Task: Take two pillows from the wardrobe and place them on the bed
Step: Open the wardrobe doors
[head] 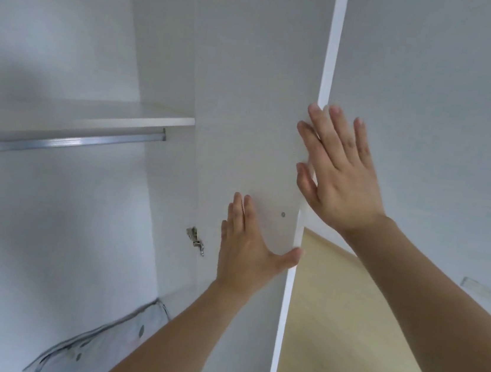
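Note:
The white wardrobe stands open, its door (258,94) swung out toward me. My left hand (249,248) lies flat on the door's inner face, fingers spread, thumb hooked at the door's edge. My right hand (336,169) is higher up, fingers apart, resting on the same edge with the fingertips wrapped around it. At the wardrobe's bottom lies a white pillow (88,349) with a grey pattern, partly hidden by my left forearm. The bed is out of view.
Inside the wardrobe a white shelf (92,117) sits above a metal hanging rail (67,142). A metal hinge (196,240) is mounted on the door. A white wall (447,118) and pale wooden floor (343,337) lie to the right.

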